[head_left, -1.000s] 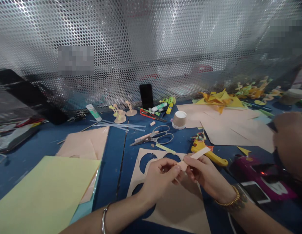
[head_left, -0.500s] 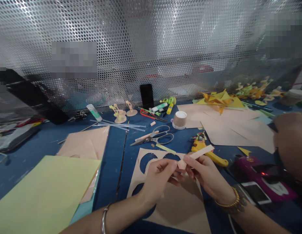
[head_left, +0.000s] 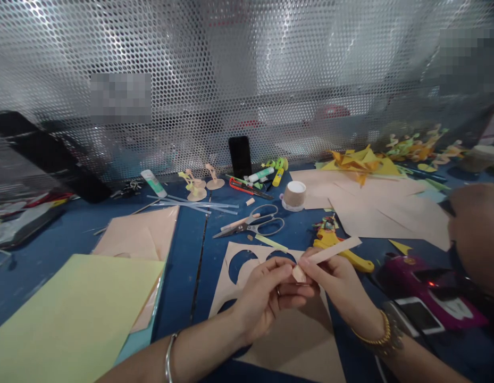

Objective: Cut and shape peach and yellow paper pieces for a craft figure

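A pale peach paper strip (head_left: 337, 249), folded at its left end, is held between my two hands above the table. My left hand (head_left: 266, 295) pinches the folded end between thumb and fingers. My right hand (head_left: 336, 282) grips the strip near the fold, and its free end sticks out to the upper right. Under both hands lies a peach sheet (head_left: 294, 340) with round holes cut out of it. Scissors (head_left: 250, 226) rest just beyond that sheet. A yellow glue gun (head_left: 350, 258) lies partly hidden behind my right hand.
Yellow and peach sheets (head_left: 71, 314) are stacked at left. Glue sticks (head_left: 154, 184), small paper figures (head_left: 195, 189), a propped phone (head_left: 240, 157) and a cup (head_left: 294, 195) stand farther back. A purple device (head_left: 422, 282) and another person's arm (head_left: 476, 234) are at right.
The strip's free end has shifted slightly right. My left fingers have curled farther under the folded end, and the fold looks more compact.
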Demonstrator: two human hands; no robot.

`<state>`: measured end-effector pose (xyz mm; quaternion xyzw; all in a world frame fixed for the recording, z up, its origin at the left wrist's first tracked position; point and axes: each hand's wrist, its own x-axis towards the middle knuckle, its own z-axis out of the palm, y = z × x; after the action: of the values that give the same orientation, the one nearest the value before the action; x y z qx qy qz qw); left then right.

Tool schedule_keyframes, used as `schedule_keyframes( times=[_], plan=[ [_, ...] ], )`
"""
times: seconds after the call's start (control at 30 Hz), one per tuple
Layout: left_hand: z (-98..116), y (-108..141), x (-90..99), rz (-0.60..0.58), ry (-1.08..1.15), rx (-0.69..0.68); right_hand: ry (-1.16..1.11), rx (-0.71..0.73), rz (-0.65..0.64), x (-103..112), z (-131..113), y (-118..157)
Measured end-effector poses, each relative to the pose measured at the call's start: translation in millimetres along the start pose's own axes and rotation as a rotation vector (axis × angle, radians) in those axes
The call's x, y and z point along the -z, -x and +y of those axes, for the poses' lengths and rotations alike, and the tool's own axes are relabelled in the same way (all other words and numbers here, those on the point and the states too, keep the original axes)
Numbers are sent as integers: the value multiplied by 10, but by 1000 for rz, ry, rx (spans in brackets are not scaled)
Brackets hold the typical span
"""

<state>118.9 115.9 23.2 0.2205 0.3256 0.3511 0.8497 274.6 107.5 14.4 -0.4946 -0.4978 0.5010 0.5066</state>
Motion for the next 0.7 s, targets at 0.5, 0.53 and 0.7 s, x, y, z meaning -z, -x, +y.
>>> schedule_keyframes(
  times=[0.5, 0.53, 0.7],
  plan=[
    [10, 4, -14, -2, 24, -49, 78, 47, 21, 1, -46, 11],
    [9, -1, -12, -2, 15, -52, 91, 38, 25, 3, -40, 11],
    [-9, -2, 5, 8, -18, -74, 172, -10, 45, 18, -11, 33]
  ],
)
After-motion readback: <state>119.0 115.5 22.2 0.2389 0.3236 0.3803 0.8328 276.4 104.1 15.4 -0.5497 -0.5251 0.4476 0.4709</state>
